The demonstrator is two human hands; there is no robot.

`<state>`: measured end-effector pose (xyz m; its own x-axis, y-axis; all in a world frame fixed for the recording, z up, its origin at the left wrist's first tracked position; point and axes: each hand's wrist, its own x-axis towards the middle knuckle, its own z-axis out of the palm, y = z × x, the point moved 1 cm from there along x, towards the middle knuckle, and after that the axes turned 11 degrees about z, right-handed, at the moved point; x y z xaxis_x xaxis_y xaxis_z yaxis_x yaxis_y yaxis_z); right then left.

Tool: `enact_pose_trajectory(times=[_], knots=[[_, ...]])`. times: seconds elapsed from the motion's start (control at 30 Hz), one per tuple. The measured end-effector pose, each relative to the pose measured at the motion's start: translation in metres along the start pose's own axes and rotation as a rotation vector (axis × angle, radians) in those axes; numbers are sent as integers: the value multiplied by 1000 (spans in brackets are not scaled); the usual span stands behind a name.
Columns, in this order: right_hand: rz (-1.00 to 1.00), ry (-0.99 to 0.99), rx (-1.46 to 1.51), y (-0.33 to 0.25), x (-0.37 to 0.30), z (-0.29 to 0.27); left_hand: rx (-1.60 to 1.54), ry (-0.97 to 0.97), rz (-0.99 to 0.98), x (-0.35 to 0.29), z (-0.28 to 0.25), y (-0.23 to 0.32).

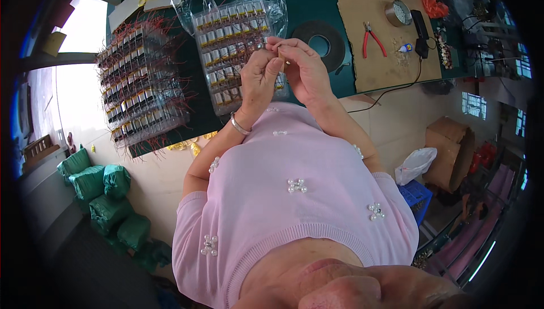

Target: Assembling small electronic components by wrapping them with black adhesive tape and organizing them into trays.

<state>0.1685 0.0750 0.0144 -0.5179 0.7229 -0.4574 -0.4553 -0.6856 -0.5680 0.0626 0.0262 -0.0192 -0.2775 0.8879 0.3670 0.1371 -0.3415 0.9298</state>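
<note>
My left hand [260, 82] and my right hand [309, 72] meet over the near right part of a clear plastic tray [218, 113]. Both are closed, thumbs and fingertips pinched together around something small. Only a bit of tan and a shiny spot show between the fingers, so its kind is hidden. Rows of small silver cells with yellow ends [225, 55] fill the tray beneath. A wide roll of black tape [335, 41] lies just right of my right hand.
At left are stacked trays of cells with thin red wires [136, 85]. On the right, a cardboard sheet [362, 20] bears red-handled pliers [374, 43], a round tin [398, 13], a small glue bottle [405, 48] and a black corded device [421, 34]. Green wrapped bundles [107, 210] sit on the floor.
</note>
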Motion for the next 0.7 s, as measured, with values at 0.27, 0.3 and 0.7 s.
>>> enact_pose_trajectory(times=[0.27,0.3,0.7], knots=[[-7,-9,56,2,3,-7,-252,28,-158,-8,10,0],[-6,-9,56,2,3,-8,-270,35,-192,-9,10,1],[5,-66,-134,-59,27,-11,-234,-61,-409,-14,-8,-11]])
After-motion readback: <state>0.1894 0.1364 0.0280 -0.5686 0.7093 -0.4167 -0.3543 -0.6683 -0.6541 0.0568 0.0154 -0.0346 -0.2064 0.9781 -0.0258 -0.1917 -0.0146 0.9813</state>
